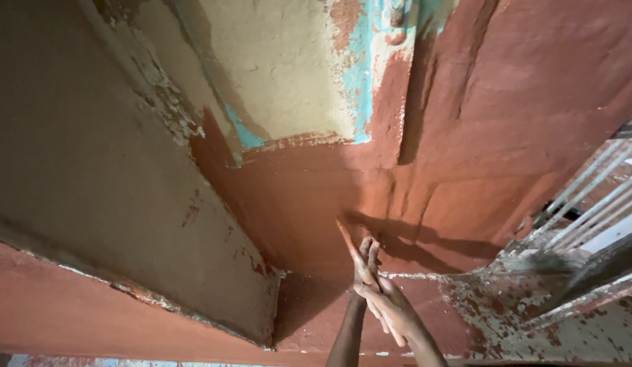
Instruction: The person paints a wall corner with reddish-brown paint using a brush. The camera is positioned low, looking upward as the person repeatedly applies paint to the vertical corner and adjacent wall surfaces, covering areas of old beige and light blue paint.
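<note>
A thin paint-stained brush [348,239] slants up and to the left, its tip against the wet red-brown wall [309,197] near an inner corner. My right hand [392,307] is wrapped around the lower part of the handle. My left hand [367,258] reaches up beside it, fingers laid along the handle higher up, closer to the tip. Both hands are smeared with reddish paint. The brush and my hands cast a dark shadow on the wall to their right.
Above, an unpainted patch [282,75] shows old beige and turquoise paint, peeling at the edges. A wide beige slab [105,170] juts in from the left. A metal window grille [588,204] and a paint-spattered ledge [520,306] stand at the right.
</note>
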Tool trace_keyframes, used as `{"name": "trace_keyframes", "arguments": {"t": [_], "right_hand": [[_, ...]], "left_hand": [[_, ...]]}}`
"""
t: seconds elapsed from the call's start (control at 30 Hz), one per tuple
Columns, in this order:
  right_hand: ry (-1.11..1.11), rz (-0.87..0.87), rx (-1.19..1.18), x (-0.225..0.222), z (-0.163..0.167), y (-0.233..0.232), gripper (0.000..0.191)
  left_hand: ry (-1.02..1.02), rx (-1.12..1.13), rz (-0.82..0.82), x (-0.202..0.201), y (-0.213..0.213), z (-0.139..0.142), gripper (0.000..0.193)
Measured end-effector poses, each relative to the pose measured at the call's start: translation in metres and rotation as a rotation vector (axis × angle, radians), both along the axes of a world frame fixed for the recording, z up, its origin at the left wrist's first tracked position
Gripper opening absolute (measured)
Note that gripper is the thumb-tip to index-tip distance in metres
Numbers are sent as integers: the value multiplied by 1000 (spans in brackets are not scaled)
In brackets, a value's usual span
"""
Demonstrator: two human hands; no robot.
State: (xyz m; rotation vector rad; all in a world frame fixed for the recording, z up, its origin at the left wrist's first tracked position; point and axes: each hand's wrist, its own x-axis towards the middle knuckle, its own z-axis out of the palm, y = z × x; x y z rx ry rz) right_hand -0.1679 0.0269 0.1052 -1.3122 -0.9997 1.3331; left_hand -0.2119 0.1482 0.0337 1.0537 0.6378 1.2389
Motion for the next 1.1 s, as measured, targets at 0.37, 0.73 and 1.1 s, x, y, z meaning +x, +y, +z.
{"name": "trace_keyframes", "arguments": {"t": [0.37,0.73,1.1], "right_hand": [[218,-483,31,49,-2,-9,44],[321,-713,143,4,31,9,30],[110,-17,25,-10,54,-3,30]], "left_hand": [[317,98,10,-6,-5,16,38],[267,74,-14,-4,-1,7,35],[-187,1017,162,2,5,9,88]]}}
